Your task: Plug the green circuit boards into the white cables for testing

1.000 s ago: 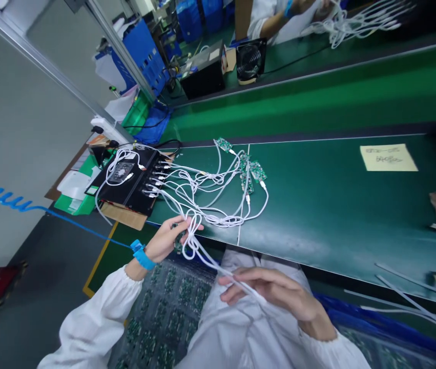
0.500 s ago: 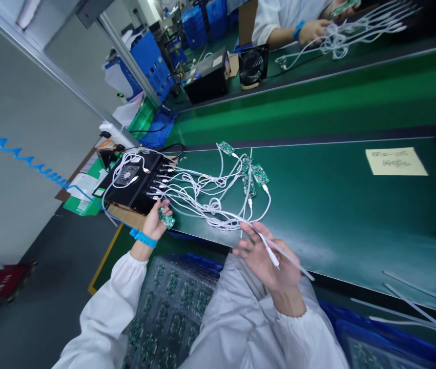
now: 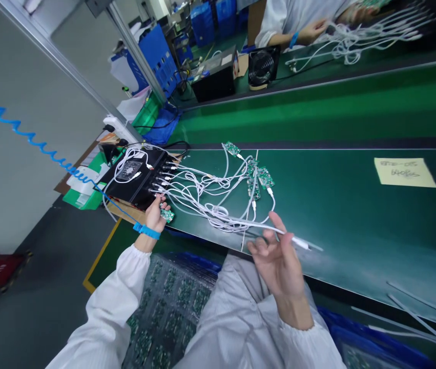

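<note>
My left hand (image 3: 155, 214), a blue band at its wrist, holds a small green circuit board (image 3: 167, 215) beside the front corner of a black box (image 3: 135, 177). White cables (image 3: 218, 212) run from the box's sockets across the green table (image 3: 340, 215). Several circuit boards (image 3: 265, 177) lie at the far ends of some cables. My right hand (image 3: 279, 256) is palm up near the table's front edge. A white cable end with a plug (image 3: 300, 243) lies between its thumb and index finger, its other fingers loosely curled.
A paper note (image 3: 406, 172) lies on the right of the table. Below the table edge, a tray of circuit boards (image 3: 164, 302) is beside my legs. Across the divider, a person's hands (image 3: 312, 32) handle white cables. A coiled blue cord (image 3: 44, 148) hangs at the left.
My right hand has turned and its thumb and index finger have come up around the cable. The plug end has swung up and right. My left hand still holds its board by the box.
</note>
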`<state>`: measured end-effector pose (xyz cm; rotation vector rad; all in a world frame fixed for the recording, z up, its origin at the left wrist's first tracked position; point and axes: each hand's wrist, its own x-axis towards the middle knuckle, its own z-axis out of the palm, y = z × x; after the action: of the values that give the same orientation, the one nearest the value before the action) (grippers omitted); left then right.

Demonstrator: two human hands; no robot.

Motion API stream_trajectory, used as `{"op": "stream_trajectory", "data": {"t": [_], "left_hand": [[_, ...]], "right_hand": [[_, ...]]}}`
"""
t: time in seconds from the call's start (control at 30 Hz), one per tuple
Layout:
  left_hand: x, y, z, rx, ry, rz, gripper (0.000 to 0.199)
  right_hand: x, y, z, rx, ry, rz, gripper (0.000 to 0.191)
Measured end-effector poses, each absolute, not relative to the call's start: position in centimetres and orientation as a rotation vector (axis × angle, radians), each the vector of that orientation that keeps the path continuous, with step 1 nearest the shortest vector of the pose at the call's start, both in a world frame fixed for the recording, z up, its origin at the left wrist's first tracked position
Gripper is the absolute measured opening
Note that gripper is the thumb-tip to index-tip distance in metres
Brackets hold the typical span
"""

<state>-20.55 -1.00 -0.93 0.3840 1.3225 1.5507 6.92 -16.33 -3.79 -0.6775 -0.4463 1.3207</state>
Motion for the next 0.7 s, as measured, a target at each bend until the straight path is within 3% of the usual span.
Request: {"op": "stream_trajectory", "data": {"t": [0.23,0.4,0.5,0.6,0.7], "left_hand": [[-20.2,-0.7,0.0,0.341,1.316,1.497,0.022],[-20.4,-2.6,1.3,0.322,1.327,1.26,0.031],[-20.0,-5.1,2.7,0.416,1.289,1.28,0.025],[-17.6,-7.1,5.0,0.646,1.139,1.438,0.02],[-12.8,-7.3,7.4,0.738,0.962,1.366,0.025]], "right_hand": [[6.5,-15.2,-3.9,-0.823,-0.375,1.128,0.044],[6.2,-13.6,-4.5,-0.951,-0.313,0.992,0.046],[5.9,-12.5,-4.5,-0.966,-0.279,0.974,0.053],[5.4,-12.2,-3.8,-0.938,-0.284,0.949,0.042],[4.6,-13.0,-2.7,-0.999,-0.407,0.89,0.032]]}}
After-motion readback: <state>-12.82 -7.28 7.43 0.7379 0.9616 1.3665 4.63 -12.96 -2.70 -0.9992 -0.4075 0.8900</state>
